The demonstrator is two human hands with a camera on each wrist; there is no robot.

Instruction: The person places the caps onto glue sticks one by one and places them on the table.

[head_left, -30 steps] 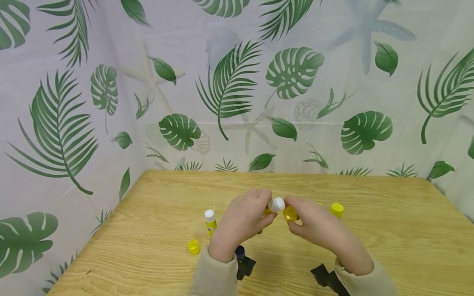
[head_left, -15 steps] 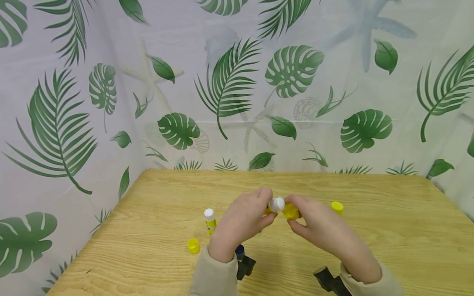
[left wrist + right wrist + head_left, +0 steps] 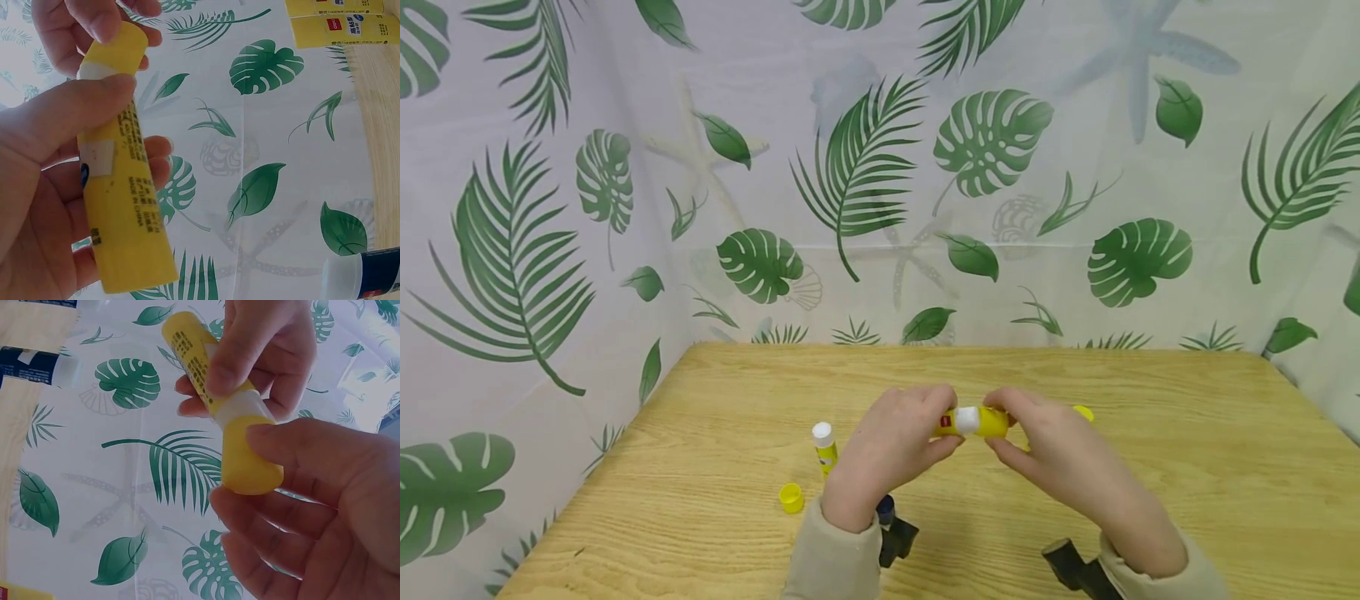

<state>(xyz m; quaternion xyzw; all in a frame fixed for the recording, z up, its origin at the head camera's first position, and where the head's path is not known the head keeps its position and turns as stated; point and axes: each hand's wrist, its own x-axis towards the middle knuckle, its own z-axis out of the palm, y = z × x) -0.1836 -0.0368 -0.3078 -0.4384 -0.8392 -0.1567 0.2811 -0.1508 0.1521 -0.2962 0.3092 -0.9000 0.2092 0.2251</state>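
Above the wooden surface (image 3: 700, 450), your left hand (image 3: 891, 442) grips the yellow glue stick (image 3: 131, 212) and your right hand (image 3: 1063, 446) pinches a yellow cap (image 3: 995, 423) touching its white neck (image 3: 967, 420). Beyond your hands, wood runs to the far edge (image 3: 880, 348); wider room lies at right. At left, a second glue stick (image 3: 825, 450) stands near a loose cap (image 3: 791, 498).
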